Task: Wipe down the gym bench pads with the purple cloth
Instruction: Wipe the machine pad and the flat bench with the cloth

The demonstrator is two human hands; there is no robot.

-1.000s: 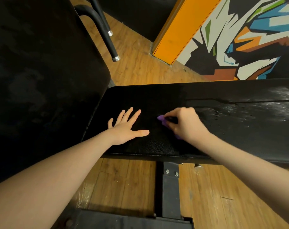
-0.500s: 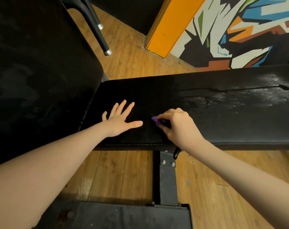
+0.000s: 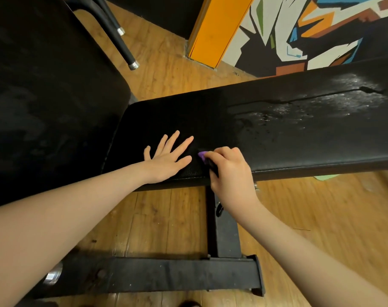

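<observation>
A long black bench pad (image 3: pixel 266 120) runs across the middle of the view, with worn, shiny patches toward its right end. My left hand (image 3: pixel 167 158) lies flat on the pad's near left part, fingers spread. My right hand (image 3: pixel 229 171) grips the purple cloth (image 3: pixel 201 155) at the pad's near edge; only a small purple tip shows past my fingers. A second, large black pad (image 3: pixel 44 96) stands tilted on the left.
The bench's black steel post (image 3: pixel 225 227) and floor crossbar (image 3: pixel 166 275) stand below the pad on the wooden floor. Black tube legs (image 3: pixel 122 43) reach the floor at the back. An orange panel (image 3: pixel 217 27) and a painted wall stand behind.
My right hand has slid with the cloth toward the pad's near edge and a little to the left. My left hand has stayed flat on the pad.
</observation>
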